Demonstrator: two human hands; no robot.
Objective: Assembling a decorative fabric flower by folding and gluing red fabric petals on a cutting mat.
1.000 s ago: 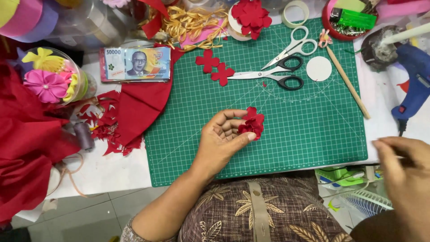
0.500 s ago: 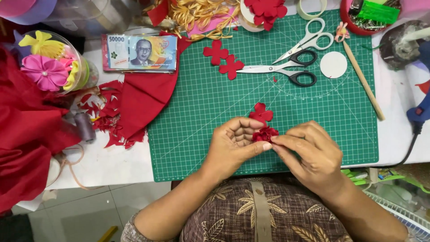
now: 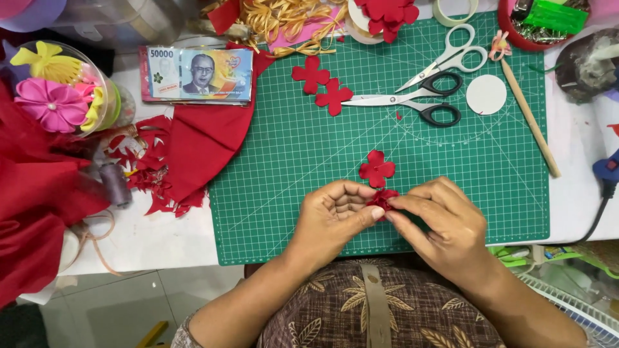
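Observation:
My left hand (image 3: pixel 335 219) and my right hand (image 3: pixel 442 222) meet near the front edge of a green cutting mat (image 3: pixel 290 154). Both pinch a small folded red fabric piece (image 3: pixel 382 198) between their fingertips. Just above them a flat red flower-shaped cutout (image 3: pixel 377 169) lies on the mat. Two more red flower cutouts (image 3: pixel 322 87) lie at the mat's upper left.
Two pairs of scissors (image 3: pixel 429 87), a white round disc (image 3: pixel 486 94) and a wooden stick (image 3: pixel 530 119) lie at the mat's upper right. Red fabric and scraps (image 3: pixel 187 148), a grey thread spool (image 3: pixel 116 183), a banknote (image 3: pixel 200 74) and a tub of fabric flowers (image 3: pixel 58 90) sit left. A blue glue gun (image 3: pixel 607 169) is far right.
My right hand came in from the lower right and joined my left hand on the red piece. The view shifted slightly.

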